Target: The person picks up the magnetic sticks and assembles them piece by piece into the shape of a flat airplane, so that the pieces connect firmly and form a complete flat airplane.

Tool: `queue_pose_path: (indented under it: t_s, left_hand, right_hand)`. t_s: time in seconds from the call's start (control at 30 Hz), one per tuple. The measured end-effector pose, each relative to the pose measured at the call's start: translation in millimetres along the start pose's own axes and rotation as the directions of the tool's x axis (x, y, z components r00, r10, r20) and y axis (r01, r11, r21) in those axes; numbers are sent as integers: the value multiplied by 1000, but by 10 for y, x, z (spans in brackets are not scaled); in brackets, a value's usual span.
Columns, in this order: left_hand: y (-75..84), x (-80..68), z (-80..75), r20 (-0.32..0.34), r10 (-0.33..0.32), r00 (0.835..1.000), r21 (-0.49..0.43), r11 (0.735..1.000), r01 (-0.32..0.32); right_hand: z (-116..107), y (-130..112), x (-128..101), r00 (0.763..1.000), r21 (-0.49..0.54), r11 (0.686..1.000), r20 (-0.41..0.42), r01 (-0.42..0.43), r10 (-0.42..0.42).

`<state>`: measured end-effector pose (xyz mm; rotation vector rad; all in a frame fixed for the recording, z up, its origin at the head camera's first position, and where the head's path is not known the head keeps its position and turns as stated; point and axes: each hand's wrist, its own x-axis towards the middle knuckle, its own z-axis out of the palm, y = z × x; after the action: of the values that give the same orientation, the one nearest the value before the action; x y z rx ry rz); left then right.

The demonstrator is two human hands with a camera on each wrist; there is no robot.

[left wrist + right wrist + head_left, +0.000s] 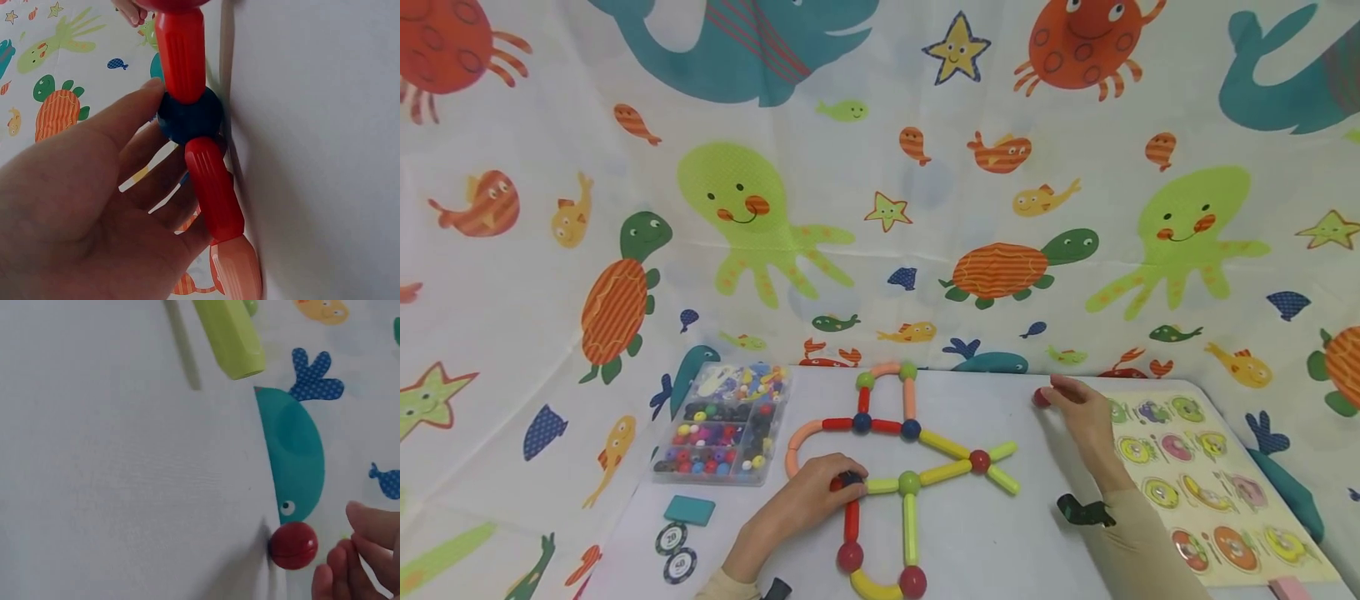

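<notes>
Looking at the white table, there's a flat figure of magnetic sticks and balls laid out in the middle; the left hand sits at the figure's left side with its fingers curled round the dark blue ball, right where two red sticks meet it end to end; the right hand is well apart, over near the far right edge, fingertips just beside a loose red ball; from the wrist view I honestly can't tell if it's pinching that ball or only nearly touching it, looks like a small gap to me. Handling-wise I'd guess these are light, hard, smooth plastic; stiff, not fragile, but the balls roll and the joints are only magnetic, so a sideways tug probably pops the chain apart; best bet seems to be taking the ball itself between fingertips, or a stick by its ribbed middle. Containers: a clear compartment box stands just left of the figure, lid shut as far as I can see, full of mixed coloured beads sorted loosely into sections, with paler bits in the back one. Also around: a teal card and two poker chips at front left, a wooden peg puzzle board on the right.
</notes>
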<state>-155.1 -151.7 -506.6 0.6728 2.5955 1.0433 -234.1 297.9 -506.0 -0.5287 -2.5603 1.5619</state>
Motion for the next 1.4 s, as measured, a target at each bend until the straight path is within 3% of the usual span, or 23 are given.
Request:
queue_pose_path:
  t_s: [0.17, 0.47, 0.87, 1.2, 1.4]
  left_hand:
    - [14, -2, -8, 6, -7, 1000, 0, 1000, 7]
    - [47, -2, -36, 12, -21, 1000, -11, 1000, 21]
    - [62, -12, -35, 16, -32, 999, -11, 999, 32]
    - [49, -20, -24, 6, -23, 1000, 7, 1000, 23]
    - [52, -13, -14, -3, -11, 1000, 13, 1000, 11]
  right_hand:
    - [108, 23, 101, 999, -37, 999, -47, 21, -23]
    - [182, 81, 85, 999, -170, 984, -18, 44, -48]
    - [55, 139, -237, 984, -162, 984, 176, 68, -39]
    - [19, 202, -541, 948, -93, 978, 281, 184, -152]
    - [51, 236, -613, 935, -60, 972, 292, 227, -200]
